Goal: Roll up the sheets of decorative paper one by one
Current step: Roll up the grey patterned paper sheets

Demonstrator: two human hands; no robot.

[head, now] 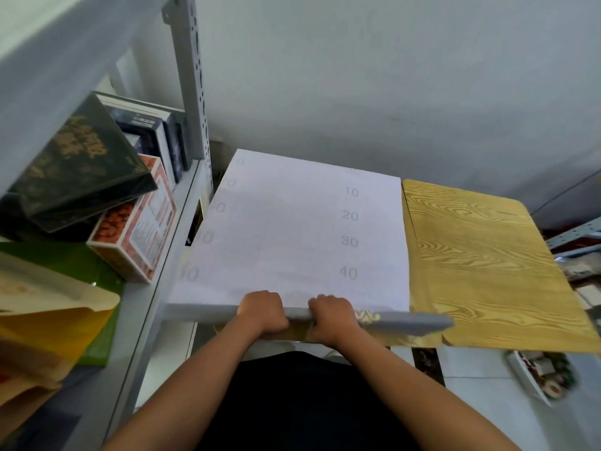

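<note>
A white sheet of decorative paper (292,229) lies backing side up, with grey numbers printed along both sides. Its near edge is curled into a thin roll (406,322) that runs across the front of the table. My left hand (263,312) and my right hand (331,315) grip this roll side by side near its middle, fingers curled over it. Where the roll ends on the right, a bit of gold pattern shows. Under the sheet is a table with a yellow wood-grain top (481,262), bare on its right part.
A grey metal shelf (192,79) stands at the left with books, a dark green box (81,164) and an orange-and-white carton (136,236). Yellow and brown paper bags (42,323) lie lower left. A white wall is behind. Small items sit on the floor at the right.
</note>
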